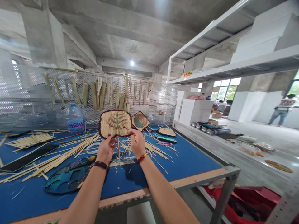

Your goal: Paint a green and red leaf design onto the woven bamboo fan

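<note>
A woven fan with a dark brown bound rim and a green and reddish plant-like design is held upright above the table, a thin stick handle below it. My left hand is closed on its lower left edge, thumb in front. My right hand is at the lower right edge, its fingers pinched on a thin dark-red, brush-like stick that points at the fan's face. Whether those fingers also grip the rim I cannot tell. Below my left hand lies a paint-stained palette, partly behind my forearm.
Bamboo strips are strewn over the blue table. A phone-like black slab, a water bottle, a white tape roll, a green-black cutter and a diamond-shaped woven piece surround my hands. Behind stands a perforated metal panel.
</note>
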Demonstrator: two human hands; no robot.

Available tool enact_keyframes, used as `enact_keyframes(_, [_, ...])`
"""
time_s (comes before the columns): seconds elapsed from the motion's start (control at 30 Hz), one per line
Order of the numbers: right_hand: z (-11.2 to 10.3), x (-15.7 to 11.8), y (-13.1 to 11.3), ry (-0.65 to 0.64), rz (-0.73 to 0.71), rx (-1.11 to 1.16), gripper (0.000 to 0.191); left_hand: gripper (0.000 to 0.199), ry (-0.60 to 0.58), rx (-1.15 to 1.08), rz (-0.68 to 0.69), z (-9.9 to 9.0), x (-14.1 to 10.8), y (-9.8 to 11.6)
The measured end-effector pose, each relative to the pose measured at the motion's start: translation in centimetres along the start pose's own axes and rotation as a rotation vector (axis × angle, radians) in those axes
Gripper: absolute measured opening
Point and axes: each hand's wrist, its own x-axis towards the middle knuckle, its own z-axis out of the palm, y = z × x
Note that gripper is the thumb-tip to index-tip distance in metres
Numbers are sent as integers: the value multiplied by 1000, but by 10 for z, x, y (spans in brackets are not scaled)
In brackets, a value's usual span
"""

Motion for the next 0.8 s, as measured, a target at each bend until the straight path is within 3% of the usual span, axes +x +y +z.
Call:
enact_keyframes(0.1, [0, 1, 1, 50, 52, 7, 28, 5, -3, 3, 0, 0, 0, 0])
enact_keyframes(0.23, [0, 0, 0, -3, -22, 15, 28, 5, -1, 3, 3, -1, 1, -1])
enact_keyframes(0.43, [-2, 2, 3, 74, 78, 57, 28, 6, -3, 1, 7, -1, 1, 0])
enact_keyframes(0.8, [5, -5, -14, -36, -133, 61, 34, 8, -36, 40, 23, -3, 6, -6])
